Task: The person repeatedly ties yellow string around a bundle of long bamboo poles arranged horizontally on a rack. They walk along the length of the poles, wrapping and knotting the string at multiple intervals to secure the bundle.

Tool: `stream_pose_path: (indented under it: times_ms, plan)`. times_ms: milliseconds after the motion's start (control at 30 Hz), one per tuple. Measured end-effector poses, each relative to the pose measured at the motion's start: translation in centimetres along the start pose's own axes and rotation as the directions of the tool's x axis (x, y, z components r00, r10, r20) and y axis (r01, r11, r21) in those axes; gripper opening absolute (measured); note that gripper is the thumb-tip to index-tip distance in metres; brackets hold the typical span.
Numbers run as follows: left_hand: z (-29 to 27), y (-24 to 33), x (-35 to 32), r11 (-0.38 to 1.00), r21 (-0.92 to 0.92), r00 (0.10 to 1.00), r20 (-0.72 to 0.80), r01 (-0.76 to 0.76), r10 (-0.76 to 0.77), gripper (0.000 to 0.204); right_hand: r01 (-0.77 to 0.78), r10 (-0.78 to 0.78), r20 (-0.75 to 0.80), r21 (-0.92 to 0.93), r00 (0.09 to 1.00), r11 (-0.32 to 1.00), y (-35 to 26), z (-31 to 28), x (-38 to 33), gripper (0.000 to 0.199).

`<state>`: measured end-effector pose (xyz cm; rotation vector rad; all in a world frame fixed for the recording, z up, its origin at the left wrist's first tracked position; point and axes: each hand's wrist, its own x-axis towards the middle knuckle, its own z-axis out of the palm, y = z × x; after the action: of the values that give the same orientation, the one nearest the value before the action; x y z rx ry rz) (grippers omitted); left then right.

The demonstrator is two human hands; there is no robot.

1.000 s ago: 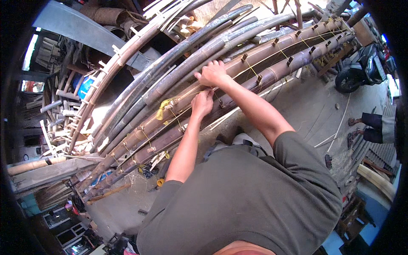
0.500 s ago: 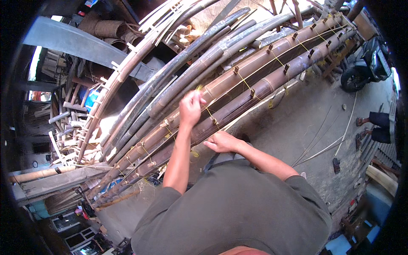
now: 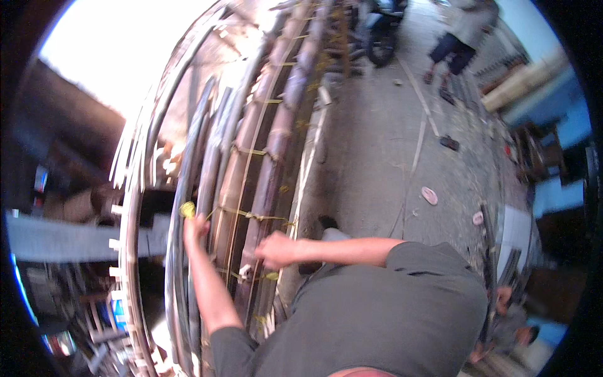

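Note:
Two long brown bamboo poles run side by side away from me: the left bamboo pole (image 3: pixel 227 188) and the right bamboo pole (image 3: pixel 276 147). Yellow cord (image 3: pixel 251 151) ties across them at intervals. Beyond the left pole, my left hand (image 3: pixel 197 229) is closed around a small bundle of yellow string (image 3: pixel 188 210), and a strand leads back toward the poles. My right hand (image 3: pixel 277 250) is closed beside the right pole, close to or touching it. Whatever its fingers hold, if anything, is hidden.
More dark bamboo poles (image 3: pixel 178 239) lie left of my left hand, beside a curved pole with pale pegs (image 3: pixel 130 251). A motorcycle (image 3: pixel 381 38) and a standing person (image 3: pixel 466 31) are ahead. Another person (image 3: pixel 512 320) is at lower right. Thin strips lie on the concrete floor (image 3: pixel 370 163).
My view has turned, so the poles now run nearly straight ahead. The left hand has moved out past the left pole with the yellow string; the right hand has come up to the right pole.

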<state>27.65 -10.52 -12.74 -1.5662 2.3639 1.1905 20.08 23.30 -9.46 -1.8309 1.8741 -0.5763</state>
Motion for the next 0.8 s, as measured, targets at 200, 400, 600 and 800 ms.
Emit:
stream_pose_path:
  times_ms: [200, 400, 600, 800]
  plan:
    - [-6.6, -0.2, -12.3, 0.968, 0.162, 0.954, -0.203, -0.191, 0.222, 0.051, -0.184, -0.022, 0.216, 0.877, 0.976, 0.443, -4.0, 8.5, 0.4, 0.037]
    - [0.5, -7.9, -24.4, 0.903, -0.043, 0.904, -0.031, -0.427, 0.426, 0.03, 0.034, 0.495, 0.432, 0.727, 0.754, -0.686, -7.1, 6.7, 0.9, 0.03]
    - [4.6, -2.4, -27.8, 0.958, 0.208, 0.872, -0.409, -0.197, 0.268, 0.029, 0.246, -0.014, -0.581, 0.322, 0.814, 0.914, -16.0, 3.6, 6.6, 0.034]
    - [4.4, -4.3, -26.1, 0.996, -0.045, 0.924, -0.378, -0.076, 0.053, 0.024, 0.88, -0.775, -0.436, 0.346, 0.458, 0.325, -26.6, -8.0, 8.8, 0.028]
